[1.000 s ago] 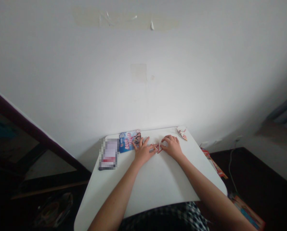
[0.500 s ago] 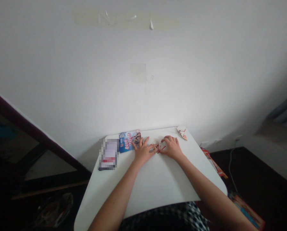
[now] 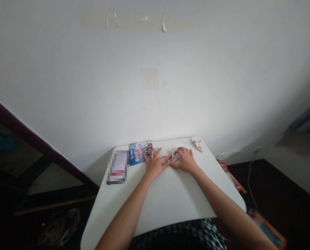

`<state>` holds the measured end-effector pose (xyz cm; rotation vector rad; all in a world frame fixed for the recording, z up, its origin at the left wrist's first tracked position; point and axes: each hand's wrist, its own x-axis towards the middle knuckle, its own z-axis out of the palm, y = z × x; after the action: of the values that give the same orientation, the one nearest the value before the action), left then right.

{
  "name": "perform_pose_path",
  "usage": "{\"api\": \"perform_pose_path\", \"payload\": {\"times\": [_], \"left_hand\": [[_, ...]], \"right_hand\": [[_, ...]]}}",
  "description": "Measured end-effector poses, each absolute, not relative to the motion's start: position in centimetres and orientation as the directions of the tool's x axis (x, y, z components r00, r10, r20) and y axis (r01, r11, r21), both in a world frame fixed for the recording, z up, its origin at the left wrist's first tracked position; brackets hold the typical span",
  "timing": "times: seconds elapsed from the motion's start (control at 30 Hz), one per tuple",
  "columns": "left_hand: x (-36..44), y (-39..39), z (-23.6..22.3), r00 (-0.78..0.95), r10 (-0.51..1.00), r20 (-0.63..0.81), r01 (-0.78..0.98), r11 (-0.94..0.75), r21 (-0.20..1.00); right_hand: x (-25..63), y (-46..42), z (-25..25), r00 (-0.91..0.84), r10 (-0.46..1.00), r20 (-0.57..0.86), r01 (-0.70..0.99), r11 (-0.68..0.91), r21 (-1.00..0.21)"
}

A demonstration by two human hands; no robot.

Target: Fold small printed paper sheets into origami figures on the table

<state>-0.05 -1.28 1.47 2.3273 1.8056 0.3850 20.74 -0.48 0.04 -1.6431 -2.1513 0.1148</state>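
Observation:
A small piece of folded paper [image 3: 175, 158], white with red print, lies on the white table between my hands. My left hand [image 3: 155, 165] has its thumb and index finger closed on the paper's left end, while its other fingers spread toward a blue booklet [image 3: 136, 155]. From the other side, my right hand [image 3: 186, 161] bends its thumb and fingers around the paper's right part. The hands partly cover the paper, so its full shape is hidden. A folded, bow-like white and red paper piece [image 3: 197, 143] rests at the table's far right corner.
A blurred-out phone-like thing [image 3: 118, 167] lies at the left of the white table [image 3: 170, 201]. The wall [image 3: 196, 86] rises behind it. Colourful printed items [image 3: 269, 227] are on the dark floor to the right, near a cable [image 3: 249, 180].

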Motion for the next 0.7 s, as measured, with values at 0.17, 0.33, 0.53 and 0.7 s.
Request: {"api": "perform_pose_path", "payload": {"times": [0.17, 0.33, 0.53, 0.7], "left_hand": [[-0.06, -1.32, 1.42, 0.238, 0.964, 0.114, 0.925, -0.261, 0.276], [-0.08, -1.27, 1.26, 0.239, 0.963, 0.124, 0.920, -0.266, 0.288], [-0.13, -1.23, 1.27, 0.250, 0.960, 0.128, 0.918, -0.277, 0.285], [-0.14, -1.23, 1.33, 0.253, 0.961, 0.112, 0.916, -0.275, 0.291]], "right_hand": [[20.93, -0.39, -0.09, -0.220, 0.934, 0.281, 0.902, 0.304, -0.305], [21.28, -0.24, -0.30, -0.241, 0.931, 0.274, 0.892, 0.324, -0.316], [21.38, -0.08, -0.32, -0.223, 0.935, 0.276, 0.895, 0.308, -0.324], [21.33, 0.03, -0.27, -0.205, 0.932, 0.299, 0.897, 0.301, -0.323]]}}
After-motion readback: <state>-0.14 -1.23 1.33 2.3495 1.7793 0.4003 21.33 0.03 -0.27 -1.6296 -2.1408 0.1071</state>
